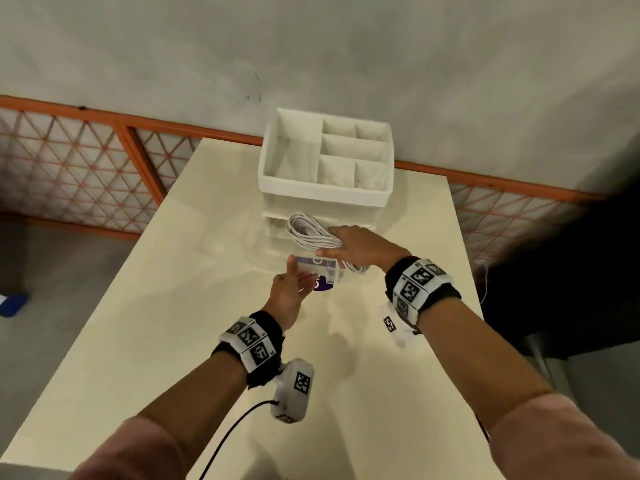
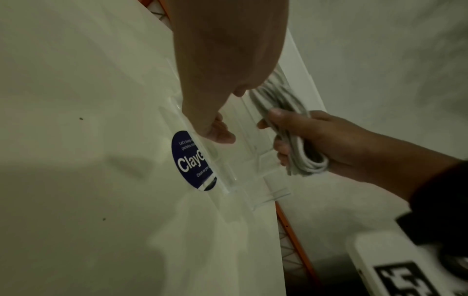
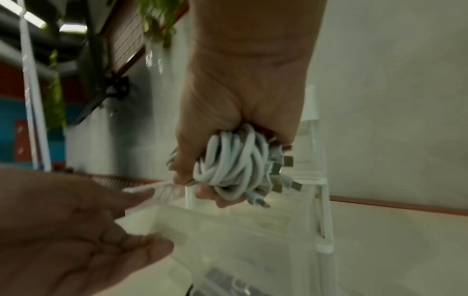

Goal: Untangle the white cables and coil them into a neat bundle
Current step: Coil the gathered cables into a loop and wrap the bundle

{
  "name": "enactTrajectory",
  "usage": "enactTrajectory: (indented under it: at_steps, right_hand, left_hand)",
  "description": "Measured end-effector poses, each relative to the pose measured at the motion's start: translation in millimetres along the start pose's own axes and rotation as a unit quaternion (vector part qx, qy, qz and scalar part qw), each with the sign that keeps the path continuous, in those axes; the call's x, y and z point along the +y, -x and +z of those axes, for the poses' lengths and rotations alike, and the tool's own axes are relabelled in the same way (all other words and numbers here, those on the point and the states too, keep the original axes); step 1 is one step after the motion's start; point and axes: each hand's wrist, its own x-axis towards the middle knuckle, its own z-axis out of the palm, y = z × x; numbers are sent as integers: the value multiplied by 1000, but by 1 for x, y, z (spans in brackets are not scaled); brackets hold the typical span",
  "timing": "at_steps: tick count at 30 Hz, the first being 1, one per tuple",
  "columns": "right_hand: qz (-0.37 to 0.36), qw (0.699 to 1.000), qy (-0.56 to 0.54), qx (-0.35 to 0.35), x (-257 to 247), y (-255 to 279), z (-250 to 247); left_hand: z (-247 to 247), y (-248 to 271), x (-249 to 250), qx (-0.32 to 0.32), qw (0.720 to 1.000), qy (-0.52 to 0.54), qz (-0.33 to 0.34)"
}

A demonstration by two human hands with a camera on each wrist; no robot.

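Note:
My right hand (image 1: 346, 244) grips a coiled bundle of white cables (image 1: 306, 232), holding it over a pulled-out clear drawer (image 1: 320, 268) at the base of a desk organizer. In the right wrist view the coil (image 3: 233, 166) sits in the fist (image 3: 240, 104), and several plug ends stick out on its right side. My left hand (image 1: 294, 284) holds the drawer's front wall, thumb on top and fingers below. The left wrist view shows those fingers (image 2: 217, 132) at the drawer's edge (image 2: 240, 166), beside a round blue label (image 2: 188, 160), with the cable coil (image 2: 301, 154) to the right.
The white organizer (image 1: 325, 190) with several open compartments stands on the clear drawers at the far edge of a cream table (image 1: 207, 289). A grey wall and an orange lattice rail (image 1: 86, 161) run behind. A black wrist-camera cable (image 1: 228, 431) hangs under my left arm.

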Motion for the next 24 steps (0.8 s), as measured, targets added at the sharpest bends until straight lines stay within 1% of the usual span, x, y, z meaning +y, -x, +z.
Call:
enactTrajectory:
  at_steps: [2, 4, 8, 10, 12, 13, 14, 16, 21, 24]
  right_hand:
    - [-1, 994, 111, -19, -2, -19, 3]
    - [12, 990, 136, -34, 2, -31, 10]
    - [48, 993, 89, -66, 14, -50, 22]
    - [76, 994, 25, -76, 18, -55, 25]
    - [105, 992, -61, -39, 20, -54, 31]
    - [120, 989, -92, 0, 22, -54, 34]
    - [130, 984, -113, 40, 23, -53, 36]
    - [148, 978, -122, 79, 25, -54, 40]
    - [200, 976, -67, 62, 23, -62, 47]
    - [241, 966, -75, 63, 20, -61, 53]
  left_hand:
    - [-1, -2, 1, -9, 1000, 5, -7]
    - [-4, -2, 0, -29, 1000, 3, -10]
    - [-6, -5, 0, -37, 999, 11, -10]
    - [-4, -5, 1, -31, 999, 12, -11]
    - [-2, -5, 1, -21, 1000, 10, -13]
    - [-1, -5, 1, -17, 1000, 7, -12]
    - [-1, -5, 1, -13, 1000, 3, -11]
    - [1, -5, 0, -7, 1000, -7, -11]
    - [10, -2, -1, 21, 999, -27, -2]
    - [12, 1, -2, 26, 999, -31, 9]
